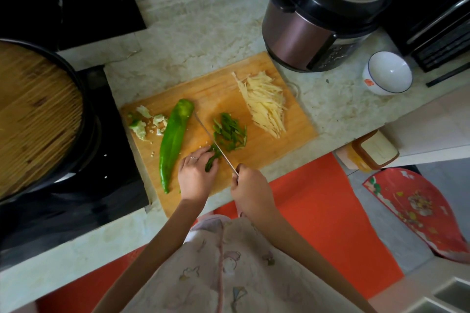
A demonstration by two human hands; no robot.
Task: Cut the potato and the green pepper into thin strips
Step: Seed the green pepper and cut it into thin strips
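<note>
Pepper slicing on board (223,89): my left hand (194,173) pins the pepper piece (212,159) with curled fingers (203,154); my right hand (248,185) grips the knife (216,146). Tucked fingertips and narrow cuts should give thin strips.

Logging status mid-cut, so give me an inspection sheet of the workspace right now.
Surface: wooden cutting board on pale stone counter.
Job's things: potato strips piled at board's far right; green pepper strips mid-board; long pepper not yet in strips, left.
Clutter: pepper core scraps at board's left end.
Grippers: left hand fingers hold pepper piece; right hand grips knife.
Cables: nothing clearly seen.
Surroundings: pressure cooker, white bowl, covered pan on black hob.
</note>
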